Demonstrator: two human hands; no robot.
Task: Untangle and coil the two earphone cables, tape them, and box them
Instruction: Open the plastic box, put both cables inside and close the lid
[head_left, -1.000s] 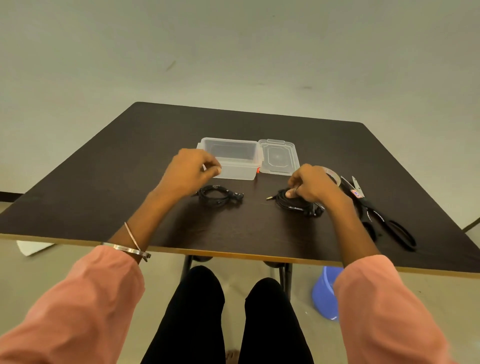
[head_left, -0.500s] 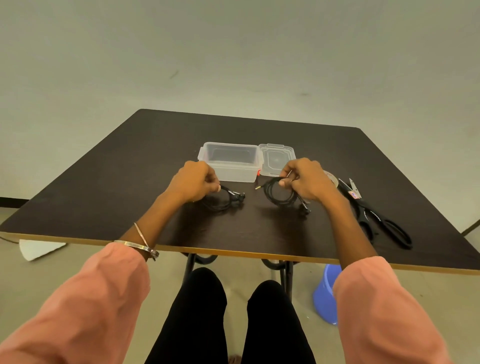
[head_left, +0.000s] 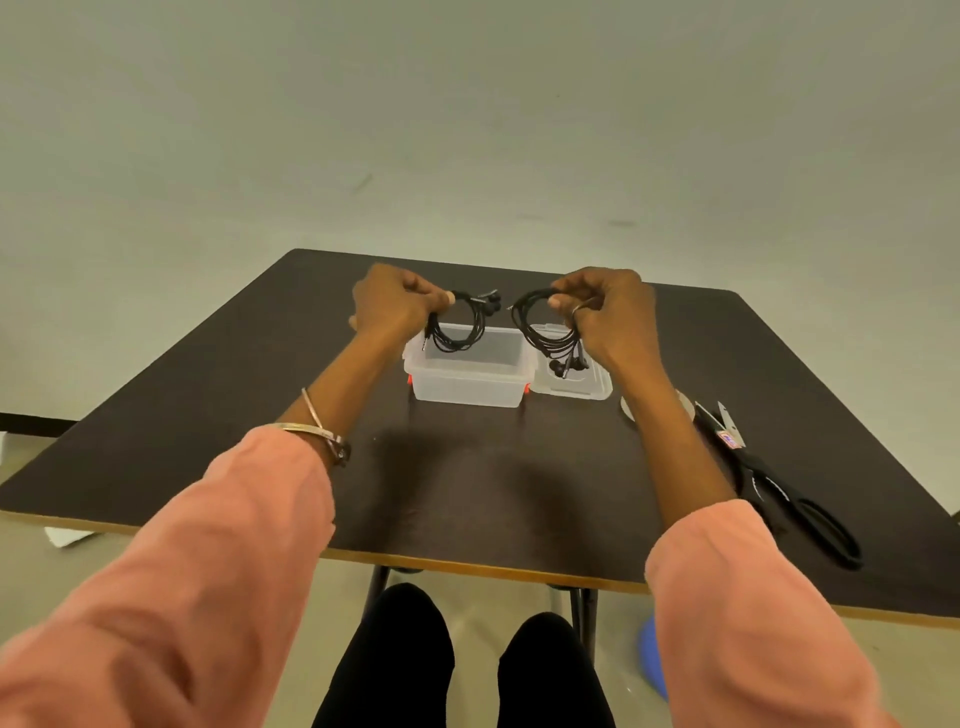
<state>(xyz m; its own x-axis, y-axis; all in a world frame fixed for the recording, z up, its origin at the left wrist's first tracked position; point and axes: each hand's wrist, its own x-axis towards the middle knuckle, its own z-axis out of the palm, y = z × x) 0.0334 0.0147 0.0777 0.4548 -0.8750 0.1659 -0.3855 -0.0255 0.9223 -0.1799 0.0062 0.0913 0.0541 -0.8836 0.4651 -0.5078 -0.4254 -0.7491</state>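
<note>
Head view: the left hand (head_left: 390, 304) pinches one black earphone coil (head_left: 460, 325) above the open clear box (head_left: 467, 382), while the right hand (head_left: 605, 312) grips the other coil (head_left: 543, 330) over the box's lid (head_left: 587, 387) (scissors (head_left: 779, 488) lie on the dark table (head_left: 493, 467) at right).

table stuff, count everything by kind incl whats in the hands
coiled earphone cables: 2, one in the left hand, one in the right hand
clear box: 1
box lid: 1
tape roll: 1
scissors: 1
total: 6
</note>
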